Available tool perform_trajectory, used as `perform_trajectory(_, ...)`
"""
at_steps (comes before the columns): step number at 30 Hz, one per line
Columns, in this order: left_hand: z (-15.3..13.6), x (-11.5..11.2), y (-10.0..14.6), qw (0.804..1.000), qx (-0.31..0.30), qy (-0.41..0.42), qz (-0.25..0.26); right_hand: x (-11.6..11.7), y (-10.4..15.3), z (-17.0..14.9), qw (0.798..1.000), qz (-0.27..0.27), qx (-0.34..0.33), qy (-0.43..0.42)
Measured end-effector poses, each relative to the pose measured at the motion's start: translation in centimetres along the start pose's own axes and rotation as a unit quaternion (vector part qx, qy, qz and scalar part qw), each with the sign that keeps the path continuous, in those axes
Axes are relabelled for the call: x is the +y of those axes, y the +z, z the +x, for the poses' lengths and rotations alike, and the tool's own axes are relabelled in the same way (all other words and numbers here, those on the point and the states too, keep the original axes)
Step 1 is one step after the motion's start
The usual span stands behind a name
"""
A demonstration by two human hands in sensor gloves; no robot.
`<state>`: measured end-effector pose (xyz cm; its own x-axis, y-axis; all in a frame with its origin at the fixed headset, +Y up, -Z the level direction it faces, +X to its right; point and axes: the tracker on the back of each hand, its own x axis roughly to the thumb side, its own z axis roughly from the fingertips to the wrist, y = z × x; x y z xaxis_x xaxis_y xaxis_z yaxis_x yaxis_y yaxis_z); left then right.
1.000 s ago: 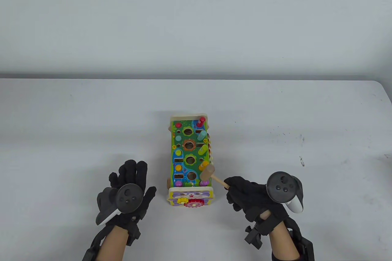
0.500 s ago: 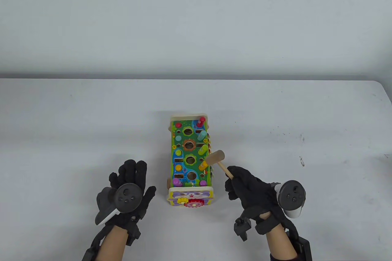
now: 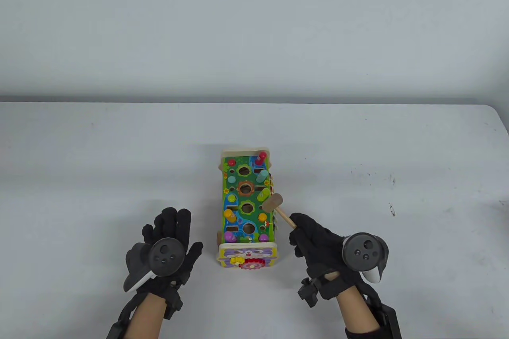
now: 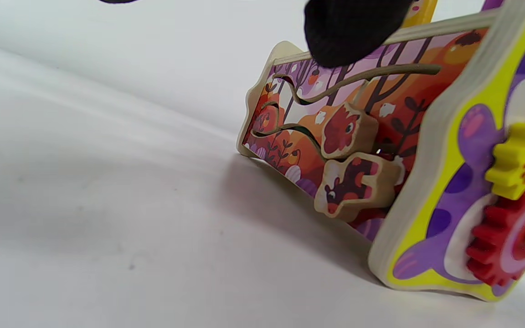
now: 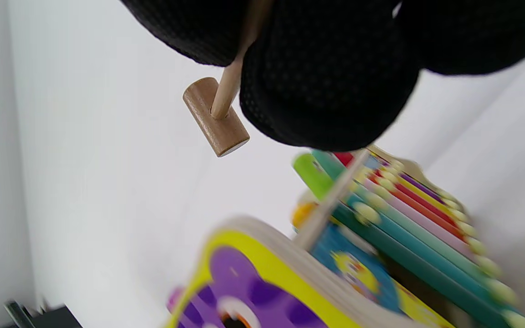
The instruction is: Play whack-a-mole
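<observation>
1. So, table view first: the toy box sits a bit toward the near edge of the table, roughly midway between its left and right edges. The right hand grips the handle of the little wooden hammer, fingers curled tight around it, with the head hovering over the right-hand row of pegs. On that side the orange peg and purple peg near the front look pushed low, while the green, blue and red ones behind them stick up. My guess: about two down, three left on this row. The left hand lies flat on the table beside the box, fingers spread, not touching it.

2. Left wrist view: this one shows the box's left wall, which the table view can't, with animal sliders in wavy grooves, plus the red and yellow gears on the front. Only one fingertip pokes in, so finger state can't be told from here.

3. Right wrist view: fingers wrapped around the hammer stick, head in the air. It also shows the colored xylophone bars on the right wall, blurry though.
</observation>
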<state>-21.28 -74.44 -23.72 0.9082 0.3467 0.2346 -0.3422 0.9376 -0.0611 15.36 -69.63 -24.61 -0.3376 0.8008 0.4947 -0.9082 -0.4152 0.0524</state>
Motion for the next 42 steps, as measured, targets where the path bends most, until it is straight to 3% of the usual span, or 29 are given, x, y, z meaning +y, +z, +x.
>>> perform_trajectory(5, -0.1, 0.0, 0.0, 1.0, 0.002, 0.003, 0.002, -1.4, -0.3, 1.0, 0.994, -0.086, -0.052, -0.042)
perform_trajectory(8, -0.1, 0.0, 0.0, 1.0, 0.004, 0.004, 0.002, -1.5, -0.7, 0.8, 0.992, -0.103, -0.051, -0.048)
perform_trajectory(13, -0.1, 0.0, 0.0, 1.0, 0.005, 0.005, 0.002, 0.2, -1.9, -0.2, 0.998, -0.065, -0.003, -0.02)
perform_trajectory(19, -0.1, 0.0, 0.0, 1.0, 0.003, 0.005, -0.001, 2.5, -3.1, -2.3, 0.986, 0.066, 0.104, 0.112)
perform_trajectory(25, -0.2, 0.0, -0.1, 1.0, 0.003, 0.008, -0.001, 0.6, -3.5, -1.0, 0.997, -0.046, 0.042, 0.045)
perform_trajectory(30, -0.2, 0.1, 0.0, 1.0, 0.003, 0.013, 0.001, -1.5, -3.3, 0.5, 0.989, -0.143, -0.018, -0.015)
perform_trajectory(33, -0.2, 0.1, 0.0, 1.0, 0.003, 0.016, 0.003, -1.9, -3.3, 0.6, 0.986, -0.162, -0.024, -0.032)
perform_trajectory(37, -0.2, 0.1, 0.0, 1.0, 0.003, 0.019, 0.002, -1.2, -4.0, -0.2, 0.989, -0.143, 0.0, -0.02)
perform_trajectory(42, -0.2, 0.0, -0.1, 1.0, 0.002, 0.021, -0.001, 1.3, -5.6, -2.0, 0.996, -0.062, 0.053, 0.039)
